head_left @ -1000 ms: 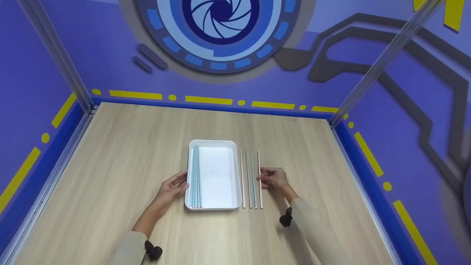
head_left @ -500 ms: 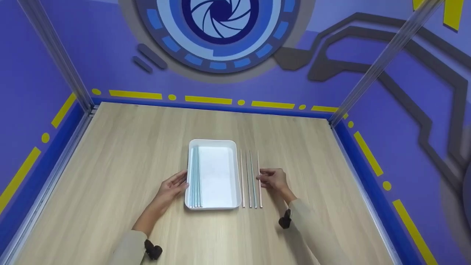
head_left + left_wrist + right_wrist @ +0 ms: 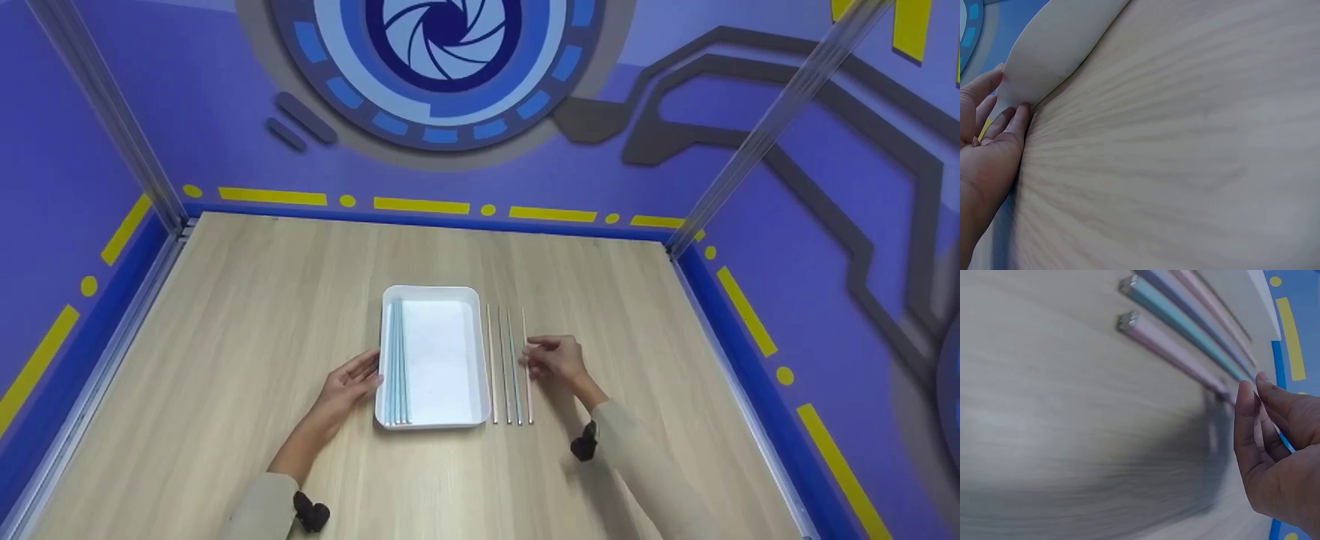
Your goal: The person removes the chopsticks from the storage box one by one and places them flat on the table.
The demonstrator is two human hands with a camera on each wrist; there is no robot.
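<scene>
A white tray (image 3: 442, 360) stands in the middle of the table, with several light-blue chopsticks (image 3: 397, 360) lying lengthwise along its left side. My left hand (image 3: 349, 386) touches the tray's left wall with extended fingers, also seen in the left wrist view. Right of the tray, several chopsticks lie side by side on the table. The rightmost one is a pink chopstick (image 3: 1171, 353), beside a teal chopstick (image 3: 1185, 326). My right hand (image 3: 555, 360) is at the pink chopstick, fingertips right over it. In the right wrist view, thumb and fingers are loosely bent with a gap between the tips.
A light wood table (image 3: 262, 315) carries everything. Blue-purple printed panels (image 3: 360, 172) with yellow dashes enclose its back and sides, and metal posts (image 3: 780, 120) rise at the corners.
My right hand has lifted slightly at the pink chopstick, its fingers shifting a little. The left hand and tray stay in place. The head view has tilted slightly.
</scene>
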